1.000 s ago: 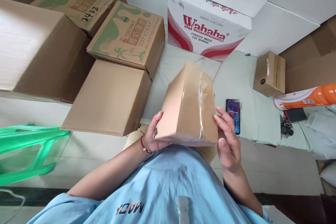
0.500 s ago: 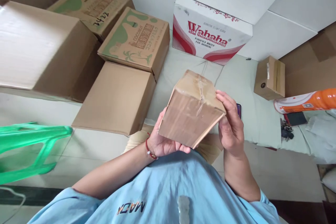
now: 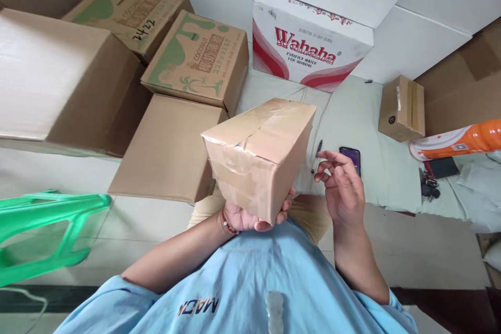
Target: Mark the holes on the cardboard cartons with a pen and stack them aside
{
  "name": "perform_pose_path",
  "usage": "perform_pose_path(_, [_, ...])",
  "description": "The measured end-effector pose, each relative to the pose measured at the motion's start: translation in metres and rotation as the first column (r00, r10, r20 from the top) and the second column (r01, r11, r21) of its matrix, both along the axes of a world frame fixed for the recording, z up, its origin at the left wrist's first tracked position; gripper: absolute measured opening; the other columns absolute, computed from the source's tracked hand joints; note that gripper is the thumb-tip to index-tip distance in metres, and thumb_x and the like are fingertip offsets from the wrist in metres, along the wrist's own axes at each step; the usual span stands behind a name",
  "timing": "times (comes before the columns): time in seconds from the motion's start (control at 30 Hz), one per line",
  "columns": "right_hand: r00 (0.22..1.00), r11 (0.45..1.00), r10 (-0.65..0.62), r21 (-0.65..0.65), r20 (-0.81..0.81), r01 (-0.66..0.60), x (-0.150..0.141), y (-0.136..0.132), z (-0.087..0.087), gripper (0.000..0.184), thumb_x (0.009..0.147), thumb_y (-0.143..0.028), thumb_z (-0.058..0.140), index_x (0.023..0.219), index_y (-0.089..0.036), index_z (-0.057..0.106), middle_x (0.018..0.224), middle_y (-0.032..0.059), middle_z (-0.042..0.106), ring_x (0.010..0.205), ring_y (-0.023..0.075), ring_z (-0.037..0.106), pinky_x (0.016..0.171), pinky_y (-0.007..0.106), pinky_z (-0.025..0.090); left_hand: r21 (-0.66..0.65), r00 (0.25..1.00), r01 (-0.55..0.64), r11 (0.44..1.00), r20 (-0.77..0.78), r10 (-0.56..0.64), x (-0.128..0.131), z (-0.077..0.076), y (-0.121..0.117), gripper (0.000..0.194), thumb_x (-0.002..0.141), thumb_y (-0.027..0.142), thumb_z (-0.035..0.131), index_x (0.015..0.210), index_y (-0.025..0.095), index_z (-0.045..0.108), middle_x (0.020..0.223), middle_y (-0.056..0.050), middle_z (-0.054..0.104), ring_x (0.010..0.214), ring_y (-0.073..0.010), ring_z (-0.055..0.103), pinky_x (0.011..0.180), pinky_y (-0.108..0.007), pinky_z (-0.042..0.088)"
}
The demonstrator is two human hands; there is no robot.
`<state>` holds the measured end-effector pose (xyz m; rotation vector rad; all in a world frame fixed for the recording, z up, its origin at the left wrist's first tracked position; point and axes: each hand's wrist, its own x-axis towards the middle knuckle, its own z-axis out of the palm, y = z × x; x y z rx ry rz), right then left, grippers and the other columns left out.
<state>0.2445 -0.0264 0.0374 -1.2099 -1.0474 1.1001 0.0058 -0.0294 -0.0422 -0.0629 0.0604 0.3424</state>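
A brown cardboard box [image 3: 258, 151], closed with clear tape along its top seam and near end, rests on my left hand [image 3: 250, 217]. The fingers of that hand curl round its underside, and part of the hand is hidden beneath it. To the right of the box, my right hand [image 3: 340, 182] is raised with its fingers apart and slightly bent, touching nothing. Just beyond its fingertips a dark pen [image 3: 319, 147] lies on the pale green cover, and a phone [image 3: 350, 159] with its screen lit lies partly behind the fingers.
Large cartons [image 3: 198, 60] stand at the left, by a green plastic stool [image 3: 50, 235]. A Wahaha water carton [image 3: 309, 42] is against the wall. At the right are a small box [image 3: 402, 108], an orange-and-white bottle [image 3: 457, 138], keys [image 3: 429, 185] and a dark notebook [image 3: 442, 167].
The cardboard box has been turned, so its long taped top and near end now show. My right hand has let go of it. The pen and more of the phone have come into sight.
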Motion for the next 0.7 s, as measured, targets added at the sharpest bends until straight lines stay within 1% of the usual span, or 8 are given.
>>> perform_pose_path(0.13, [0.998,0.991,-0.061,-0.121,0.03,0.064,0.013,-0.007,-0.006,0.041,0.1,-0.063,0.069,0.123,-0.03,0.076,0.122,0.0087,0.079,0.104,0.0252,0.073,0.085,0.039,0.06,0.217,0.948,-0.209,0.953,-0.194,0.252,0.001,-0.001,-0.006,0.079,0.088,0.082,0.069,0.129,0.014,0.076,0.107,-0.016,0.083,0.087,-0.0328,0.081,0.071,-0.042,0.066])
perform_pose_path(0.27, [0.99,0.987,-0.139,-0.08,-0.011,0.138,0.036,-0.01,-0.007,0.041,0.099,-0.062,0.072,0.121,-0.029,0.081,0.123,0.0097,0.079,0.109,0.0249,0.072,0.089,0.038,0.06,0.491,0.788,-0.215,0.844,-0.423,0.447,0.008,0.011,-0.005,0.083,0.081,0.085,0.079,0.134,0.022,0.074,0.119,-0.013,0.083,0.113,-0.0366,0.08,0.099,-0.052,0.065])
perform_pose_path(0.33, [0.989,0.988,-0.149,-0.051,-0.007,0.149,0.047,-0.011,-0.008,0.037,0.099,-0.059,0.074,0.118,-0.028,0.084,0.118,0.0096,0.079,0.098,0.0213,0.069,0.078,0.033,0.057,0.651,0.644,-0.198,0.732,-0.477,0.598,0.01,0.016,0.0,0.083,0.079,0.082,0.083,0.135,0.021,0.073,0.125,-0.014,0.081,0.129,-0.0385,0.074,0.112,-0.053,0.06])
perform_pose_path(0.4, [0.988,0.985,-0.153,-0.077,0.018,0.154,0.056,-0.013,-0.01,0.033,0.099,-0.056,0.077,0.112,-0.027,0.086,0.112,0.009,0.08,0.084,0.0174,0.061,0.066,0.029,0.051,0.814,0.481,-0.13,0.566,-0.447,0.754,0.01,0.018,0.006,0.082,0.081,0.077,0.086,0.137,0.02,0.071,0.13,-0.016,0.079,0.139,-0.04,0.068,0.12,-0.055,0.055])
perform_pose_path(0.47, [0.992,0.984,-0.122,-0.131,0.016,0.123,0.06,-0.015,-0.013,0.033,0.099,-0.056,0.077,0.11,-0.027,0.087,0.106,0.0086,0.081,0.073,0.0151,0.054,0.058,0.027,0.043,0.924,0.32,0.009,0.382,-0.364,0.875,0.007,0.016,0.011,0.08,0.08,0.071,0.09,0.136,0.018,0.068,0.134,-0.018,0.076,0.138,-0.0411,0.067,0.12,-0.058,0.054])
perform_pose_path(0.53, [0.998,0.984,-0.061,-0.168,-0.019,0.057,0.06,-0.017,-0.015,0.037,0.1,-0.059,0.074,0.115,-0.027,0.086,0.107,0.0096,0.082,0.07,0.015,0.052,0.055,0.027,0.041,0.956,0.175,0.167,0.243,-0.271,0.947,0.004,0.011,0.015,0.083,0.077,0.065,0.093,0.138,0.016,0.064,0.138,-0.02,0.072,0.135,-0.0416,0.067,0.118,-0.06,0.055])
perform_pose_path(0.6, [0.999,0.986,-0.02,-0.166,-0.05,0.012,0.058,-0.018,-0.015,0.041,0.101,-0.061,0.072,0.122,-0.028,0.085,0.113,0.0106,0.082,0.074,0.0165,0.056,0.057,0.029,0.045,0.941,0.063,0.301,0.156,-0.183,0.981,0.0,0.004,0.017,0.096,0.073,0.062,0.097,0.147,0.015,0.058,0.147,-0.023,0.064,0.138,-0.0427,0.063,0.113,-0.059,0.059])
perform_pose_path(0.7, [0.998,0.995,-0.036,-0.091,-0.049,0.031,0.052,-0.014,-0.012,0.041,0.1,-0.064,0.072,0.118,-0.03,0.085,0.118,0.0094,0.08,0.086,0.0193,0.064,0.064,0.031,0.051,0.87,0.012,0.492,0.029,-0.041,0.999,-0.003,-0.007,0.015,0.124,0.067,0.053,0.102,0.167,0.017,0.038,0.159,-0.025,0.052,0.147,-0.0451,0.054,0.11,-0.058,0.063])
